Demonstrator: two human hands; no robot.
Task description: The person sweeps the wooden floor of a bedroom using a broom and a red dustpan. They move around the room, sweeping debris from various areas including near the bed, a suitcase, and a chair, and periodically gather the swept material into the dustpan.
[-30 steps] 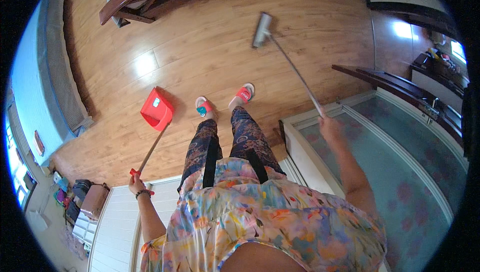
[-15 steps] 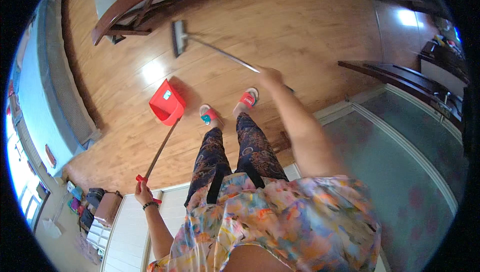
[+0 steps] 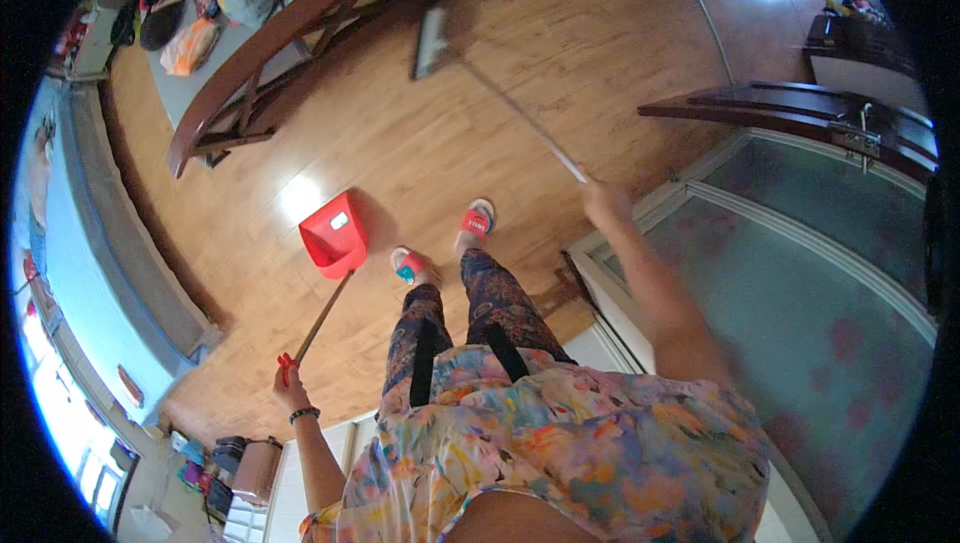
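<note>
My left hand (image 3: pixel 291 389) is closed round the red grip of a long-handled dustpan (image 3: pixel 336 235). The red pan rests on the wooden floor ahead and to the left of my feet, its handle slanting back toward me. At right, my right hand (image 3: pixel 606 201) is wrapped round the pole of a broom (image 3: pixel 430 44). Its wide, pale head is smeared by motion and lies far off, near the foot of a wooden bench. Broom and dustpan are well apart. Any dirt on the floor is too small to make out.
A curved dark-wood bench (image 3: pixel 270 43) with cushions stands far left. A light-blue covered bed (image 3: pixel 90 253) lines the left side. Frosted glass sliding doors (image 3: pixel 770 283) and an open dark door (image 3: pixel 760 103) are at right. My slippered feet (image 3: pixel 477 222) stand mid-floor.
My right hand has swung the broom outward, its head going farther off and to the right. The left hand keeps its hold on the dustpan. The view has shifted a little.
</note>
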